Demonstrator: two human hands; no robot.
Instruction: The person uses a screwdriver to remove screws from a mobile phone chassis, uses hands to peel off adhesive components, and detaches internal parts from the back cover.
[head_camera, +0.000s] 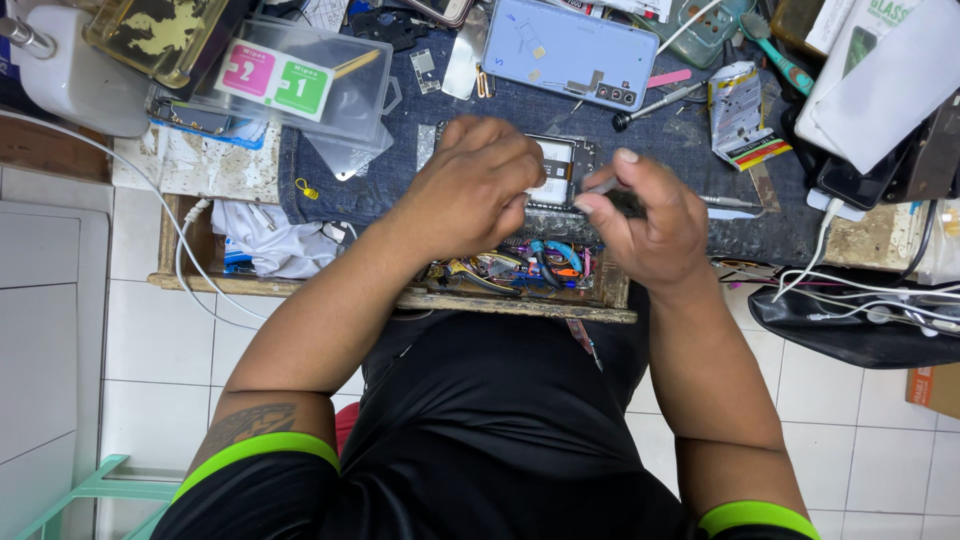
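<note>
Hands meet over an opened phone (560, 172) lying on a denim cloth (400, 170) near the front edge of the bench. The left hand (475, 185) is curled, fingers bunched and pressing down on the phone's left part, hiding much of it. The right hand (645, 215) pinches a slim dark tool (625, 200) between thumb and forefinger, its tip at the phone's right edge. Just behind the phone lies a pale blue back cover (570, 50), with a screwdriver (655, 105) beside it. A clear plastic box (300, 75) sits to the left, and an open drawer of coloured hand tools (520, 268) lies below the hands.
</note>
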